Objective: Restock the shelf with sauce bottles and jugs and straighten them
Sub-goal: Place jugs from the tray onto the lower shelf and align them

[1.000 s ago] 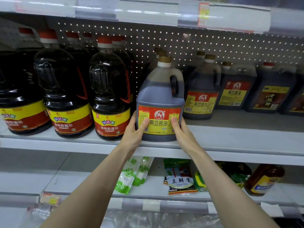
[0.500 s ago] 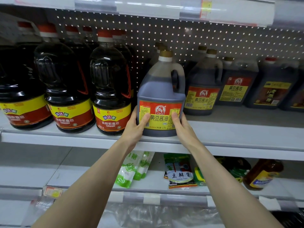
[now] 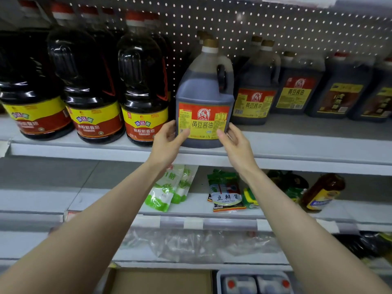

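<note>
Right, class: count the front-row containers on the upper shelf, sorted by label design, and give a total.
Banded-label round bottles: 3
Red-topped-label jugs: 3
Brown-label jugs: 2
Total: 8

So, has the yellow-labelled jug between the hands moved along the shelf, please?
No: the jug still stands just right of the red-capped bottle at the front edge of the shelf.
</note>
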The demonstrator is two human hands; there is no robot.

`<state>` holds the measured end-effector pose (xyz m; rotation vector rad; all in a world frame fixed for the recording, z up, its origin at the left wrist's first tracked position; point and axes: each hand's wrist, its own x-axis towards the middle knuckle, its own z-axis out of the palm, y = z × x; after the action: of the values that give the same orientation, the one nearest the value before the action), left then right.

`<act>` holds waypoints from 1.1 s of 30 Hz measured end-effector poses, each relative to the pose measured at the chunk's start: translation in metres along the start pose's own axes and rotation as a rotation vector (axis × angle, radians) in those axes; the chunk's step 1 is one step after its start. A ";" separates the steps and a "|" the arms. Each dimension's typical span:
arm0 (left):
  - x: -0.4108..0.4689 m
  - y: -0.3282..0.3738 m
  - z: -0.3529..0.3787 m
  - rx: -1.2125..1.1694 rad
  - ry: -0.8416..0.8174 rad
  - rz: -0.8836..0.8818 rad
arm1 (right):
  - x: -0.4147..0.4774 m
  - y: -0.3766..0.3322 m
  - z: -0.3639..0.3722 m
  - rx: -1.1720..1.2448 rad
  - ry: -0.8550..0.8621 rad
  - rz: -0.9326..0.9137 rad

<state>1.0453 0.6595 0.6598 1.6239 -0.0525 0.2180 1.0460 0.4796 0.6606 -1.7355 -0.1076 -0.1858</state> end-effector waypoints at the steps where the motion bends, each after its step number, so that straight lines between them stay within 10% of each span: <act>1: -0.007 0.002 -0.002 0.009 0.006 -0.014 | -0.007 0.000 0.000 0.003 0.027 0.003; 15: -0.102 -0.079 -0.049 0.051 0.003 -0.282 | -0.106 0.076 0.052 -0.054 0.001 0.165; 33: -0.322 -0.368 -0.127 0.039 0.244 -0.868 | -0.286 0.331 0.157 -0.165 -0.354 0.663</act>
<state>0.7770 0.7785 0.2486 1.5095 0.8311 -0.2577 0.8339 0.5868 0.2615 -1.8604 0.2324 0.6135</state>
